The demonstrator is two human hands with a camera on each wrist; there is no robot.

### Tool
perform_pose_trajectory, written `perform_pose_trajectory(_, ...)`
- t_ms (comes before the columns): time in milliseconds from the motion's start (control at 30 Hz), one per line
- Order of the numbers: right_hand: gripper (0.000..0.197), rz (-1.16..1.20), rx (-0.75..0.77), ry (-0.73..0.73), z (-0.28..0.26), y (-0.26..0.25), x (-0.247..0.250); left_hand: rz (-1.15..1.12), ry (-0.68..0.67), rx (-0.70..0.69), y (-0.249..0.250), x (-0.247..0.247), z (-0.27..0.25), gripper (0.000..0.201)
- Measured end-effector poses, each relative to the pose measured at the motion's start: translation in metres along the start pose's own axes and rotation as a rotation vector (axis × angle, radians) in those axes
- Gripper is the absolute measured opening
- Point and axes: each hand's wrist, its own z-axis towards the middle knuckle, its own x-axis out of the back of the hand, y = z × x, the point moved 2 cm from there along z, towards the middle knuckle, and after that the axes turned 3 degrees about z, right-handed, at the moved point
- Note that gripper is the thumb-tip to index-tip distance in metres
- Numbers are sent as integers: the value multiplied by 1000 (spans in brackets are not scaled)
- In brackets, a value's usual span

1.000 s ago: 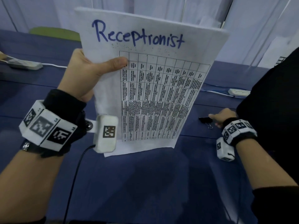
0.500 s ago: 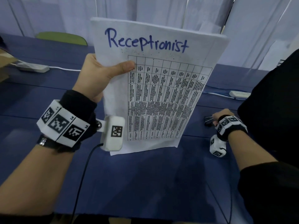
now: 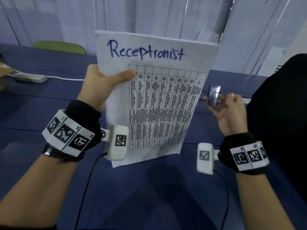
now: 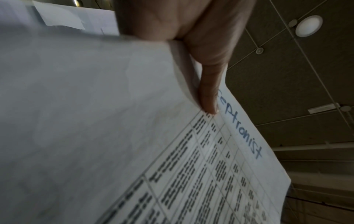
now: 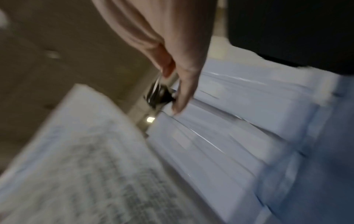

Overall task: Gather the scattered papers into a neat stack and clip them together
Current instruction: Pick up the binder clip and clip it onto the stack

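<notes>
My left hand (image 3: 106,83) holds a stack of white papers (image 3: 159,97) upright above the blue table (image 3: 149,188), thumb on the front sheet beside a printed grid. "Receptronist" is handwritten in blue across the top. The left wrist view shows the same papers (image 4: 134,136) with the thumb (image 4: 208,91) pressing near the writing. To the right of the stack my raised right hand (image 3: 222,107) pinches a black binder clip (image 3: 213,95), blurred by motion. In the right wrist view the binder clip (image 5: 161,95) sits between thumb and fingers (image 5: 184,91), close to the papers' (image 5: 86,166) edge.
A white power strip (image 3: 29,78) with its cable lies at the table's far left, beside a cardboard corner (image 3: 5,72). A green chair back (image 3: 59,47) shows behind the table. White curtains (image 3: 149,14) hang at the back. A dark-clothed figure (image 3: 282,113) fills the right edge.
My right hand has picked the binder clip up off the table and lifted it to the right edge of the papers. The left hand still holds the stack upright, and the view has shifted.
</notes>
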Motion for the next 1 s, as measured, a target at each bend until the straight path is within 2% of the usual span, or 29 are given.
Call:
perform_pose_trajectory(67,24,12,305,45,-20,-17,-13,4,12,7,0,0,1,25)
perform_pose_trajectory(167,15,-178,764,-33,-59,-26,-43,14,22,13,1,-2,0,18)
perform_pose_trajectory(233,18,-301,881,-160,-76,-16,-65,10,20,9,2,-3,-1,18)
perform_pose_trajectory(300,21,-395,805,-262,-84,-7,-89,24,16,10,2,-5,-3,19)
perform_pose_trajectory(367,18,-491,715,-303,-84,2,-101,47,10,5,3,-8,-6,19)
perform_pose_trajectory(433,20,-546,730,-329,-83,9,-106,61,21,-11,3,-10,-8,19)
perform_pose_trajectory(533,18,-520,741,-356,-83,15,-109,65,48,-26,4,-9,-8,20)
perform_pose_trajectory(633,15,-412,653,-382,-87,15,-111,75,32,-45,4,-9,-8,27)
perform_pose_trajectory(667,18,-374,612,-393,-88,13,-112,76,21,-51,3,-10,-8,30)
perform_pose_trajectory(767,58,-228,327,-385,-90,6,-115,75,11,-54,2,-11,-8,35)
perform_pose_trajectory(800,67,-172,233,-377,-89,5,-114,73,18,-51,1,-10,-8,34)
perform_pose_trajectory(900,69,-86,94,-403,-86,0,-114,67,33,-47,2,-9,-7,32)
perform_pose_trajectory(1000,66,-60,76,-414,-86,-2,-116,71,41,-48,3,-8,-8,29)
